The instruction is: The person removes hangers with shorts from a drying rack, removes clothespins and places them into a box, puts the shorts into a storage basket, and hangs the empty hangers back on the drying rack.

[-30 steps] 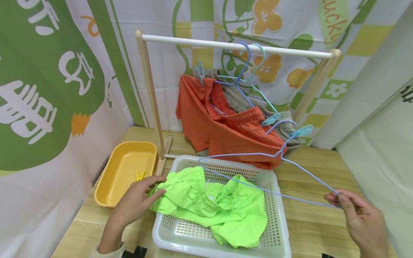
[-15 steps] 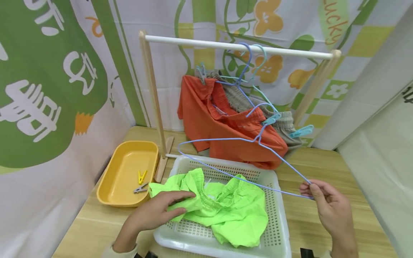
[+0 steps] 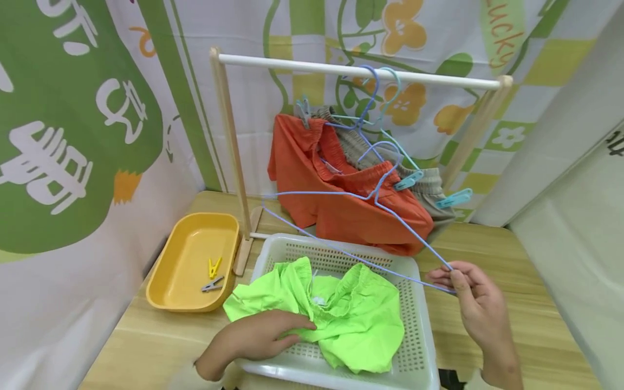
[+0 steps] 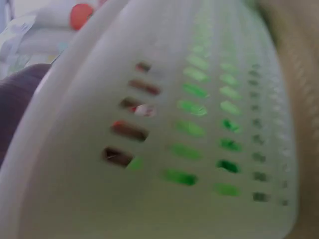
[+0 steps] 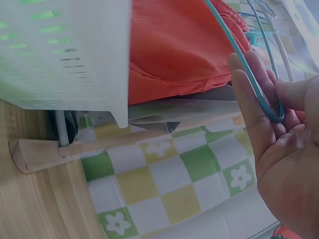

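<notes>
Right hand (image 3: 479, 309), pinching a blue wire hanger (image 3: 376, 196), is now nearer the plastic basket (image 3: 413, 330); left hand (image 3: 265, 334), fingers extended, overlies lime-green shorts (image 3: 363, 319) inside.

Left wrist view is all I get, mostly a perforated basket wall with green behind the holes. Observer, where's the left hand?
Observer: In the head view, the left hand is over the near side of the green shorts; whether it presses the cloth, I can't tell.
Operator: And the right hand?
Observer: It holds a bare blue hanger by one end.
Operator: Anything set out further left?
Observer: Yes, a yellow tray with a yellow clip and a grey clip in it.
</notes>
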`<state>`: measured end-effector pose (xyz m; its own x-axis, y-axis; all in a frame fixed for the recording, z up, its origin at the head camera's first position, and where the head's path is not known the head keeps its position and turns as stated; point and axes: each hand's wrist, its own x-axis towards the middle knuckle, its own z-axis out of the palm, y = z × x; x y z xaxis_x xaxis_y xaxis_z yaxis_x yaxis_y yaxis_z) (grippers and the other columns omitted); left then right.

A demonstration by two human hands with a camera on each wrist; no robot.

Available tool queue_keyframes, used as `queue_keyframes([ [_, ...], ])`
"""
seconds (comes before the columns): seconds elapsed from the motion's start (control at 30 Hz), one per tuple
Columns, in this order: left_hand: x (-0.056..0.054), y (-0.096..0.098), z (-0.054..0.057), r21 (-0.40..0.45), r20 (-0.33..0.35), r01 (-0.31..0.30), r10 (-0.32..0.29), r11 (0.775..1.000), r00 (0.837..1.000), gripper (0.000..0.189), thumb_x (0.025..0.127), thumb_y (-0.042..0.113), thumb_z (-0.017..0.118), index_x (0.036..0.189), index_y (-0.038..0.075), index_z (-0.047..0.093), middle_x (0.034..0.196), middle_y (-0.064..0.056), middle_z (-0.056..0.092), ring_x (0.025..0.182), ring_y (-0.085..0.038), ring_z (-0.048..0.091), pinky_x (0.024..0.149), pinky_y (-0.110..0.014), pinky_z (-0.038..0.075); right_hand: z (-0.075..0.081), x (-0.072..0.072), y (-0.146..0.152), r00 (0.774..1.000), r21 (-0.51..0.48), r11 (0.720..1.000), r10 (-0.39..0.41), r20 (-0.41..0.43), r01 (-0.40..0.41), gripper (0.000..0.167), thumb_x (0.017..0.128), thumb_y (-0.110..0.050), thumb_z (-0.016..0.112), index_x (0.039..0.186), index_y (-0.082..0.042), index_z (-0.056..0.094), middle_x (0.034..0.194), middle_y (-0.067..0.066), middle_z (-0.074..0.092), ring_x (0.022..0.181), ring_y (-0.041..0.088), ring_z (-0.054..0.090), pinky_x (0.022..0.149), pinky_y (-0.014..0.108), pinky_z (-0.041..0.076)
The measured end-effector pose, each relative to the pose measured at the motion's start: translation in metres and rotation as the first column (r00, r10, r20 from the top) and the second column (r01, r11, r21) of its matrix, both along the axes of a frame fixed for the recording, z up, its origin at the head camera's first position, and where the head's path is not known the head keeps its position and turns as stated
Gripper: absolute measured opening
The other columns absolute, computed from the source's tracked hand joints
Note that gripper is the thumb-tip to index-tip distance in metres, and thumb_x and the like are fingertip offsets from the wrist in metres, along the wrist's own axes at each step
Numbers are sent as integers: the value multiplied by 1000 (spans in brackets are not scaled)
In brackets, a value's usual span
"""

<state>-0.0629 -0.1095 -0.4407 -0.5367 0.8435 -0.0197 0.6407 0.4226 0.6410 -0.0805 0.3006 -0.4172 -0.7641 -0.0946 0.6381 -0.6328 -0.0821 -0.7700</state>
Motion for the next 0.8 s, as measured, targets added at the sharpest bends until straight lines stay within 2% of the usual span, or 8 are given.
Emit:
queue_keyframes([
  [0.1, 4, 8, -6, -69, -43, 56, -59, 996, 997, 33, 106, 8, 53, 137, 11, 65, 132, 3, 66, 123, -10, 59, 102, -27, 48, 0, 1, -2, 1000, 18, 1000, 15, -9, -15, 18, 97, 28, 33, 109, 33, 46, 103, 24, 72, 98, 21, 74, 83, 26, 58],
  [0.2, 5, 13, -9, -89, -85, 70, -77, 994, 993, 33, 107, 8, 53, 135, 14, 67, 127, 6, 68, 117, -5, 60, 98, -23, 49, 1, 2, -3, 1000, 15, 1000, 16, -17, -16, 18, 97, 29, 32, 109, 34, 45, 104, 24, 72, 98, 22, 74, 83, 27, 58],
  [0.37, 4, 10, 1, -72, -99, -27, 20, 997, 995, 31, 107, 11, 54, 135, 13, 67, 129, 7, 68, 119, -6, 61, 101, -26, 49, 1, 2, -4, 1000, 17, 1000, 1, -9, -1, 18, 97, 29, 33, 109, 34, 45, 103, 25, 72, 98, 22, 74, 83, 27, 58],
  [0.47, 4, 3, 10, -40, -165, -111, 103, 993, 981, 29, 107, 15, 56, 133, 12, 68, 130, 5, 68, 121, -11, 61, 102, -32, 50, 1, 2, -4, 1000, 13, 1000, 1, -6, -1, 18, 97, 28, 33, 109, 34, 45, 103, 25, 72, 98, 22, 74, 83, 27, 58],
  [0.53, 5, -5, 16, -8, -243, -182, 175, 983, 954, 27, 106, 17, 58, 131, 12, 69, 128, 3, 69, 120, -14, 63, 100, -36, 52, 3, 2, -5, 1000, 8, 1000, 8, -8, -8, 17, 98, 27, 32, 109, 33, 44, 103, 25, 72, 98, 23, 73, 84, 28, 58],
  [0.63, 10, -19, 22, 33, -342, -317, 309, 948, 888, 26, 104, 19, 62, 129, 13, 70, 125, 1, 70, 117, -19, 64, 97, -41, 54, 8, 2, -6, 1000, 13, 1000, 21, -22, -21, 17, 99, 27, 30, 109, 33, 43, 104, 24, 72, 98, 23, 73, 84, 28, 58],
  [0.73, 17, -33, 29, 47, -370, -448, 432, 893, 822, 27, 102, 22, 66, 128, 14, 71, 126, 0, 70, 117, -21, 65, 97, -44, 54, 14, 0, -6, 998, 34, 999, 30, -47, -28, 17, 99, 27, 30, 110, 33, 41, 105, 23, 72, 99, 23, 73, 85, 27, 58],
  [0.8, 22, -41, 33, 32, -360, -505, 481, 863, 799, 28, 102, 24, 67, 128, 14, 71, 127, 0, 69, 118, -22, 65, 98, -45, 54, 19, -1, -5, 998, 49, 998, 34, -57, -31, 18, 99, 26, 29, 110, 34, 41, 105, 24, 71, 100, 23, 73, 86, 28, 58],
])
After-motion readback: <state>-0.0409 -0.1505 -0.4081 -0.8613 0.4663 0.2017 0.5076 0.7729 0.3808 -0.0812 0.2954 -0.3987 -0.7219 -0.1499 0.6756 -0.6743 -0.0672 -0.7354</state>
